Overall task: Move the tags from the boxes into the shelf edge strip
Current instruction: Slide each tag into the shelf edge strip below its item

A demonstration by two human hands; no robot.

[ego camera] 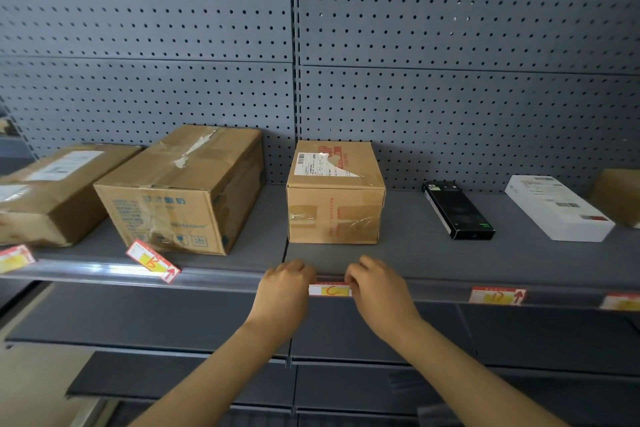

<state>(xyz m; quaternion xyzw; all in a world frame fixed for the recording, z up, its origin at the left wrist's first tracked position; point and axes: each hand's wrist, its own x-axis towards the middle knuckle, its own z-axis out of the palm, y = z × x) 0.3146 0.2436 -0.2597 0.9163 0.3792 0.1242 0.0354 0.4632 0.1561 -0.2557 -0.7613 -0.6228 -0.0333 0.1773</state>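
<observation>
A red, white and yellow tag marked C (329,290) sits at the shelf edge strip (433,289), below a small cardboard box (335,204). My left hand (285,282) pinches its left end and my right hand (372,282) pinches its right end. A tag marked B (152,261) lies askew on the shelf in front of a larger cardboard box (183,191), overhanging the strip. At the far left lies another tag (14,258), by a third cardboard box (52,191). A tag marked D (497,296) is set in the strip to the right.
A black slim box (457,210) and a white flat box (557,206) lie on the shelf's right part. A brown box (618,196) and a further tag (621,302) show at the right edge. Grey pegboard (450,45) backs the shelf; lower shelves (173,378) jut out below.
</observation>
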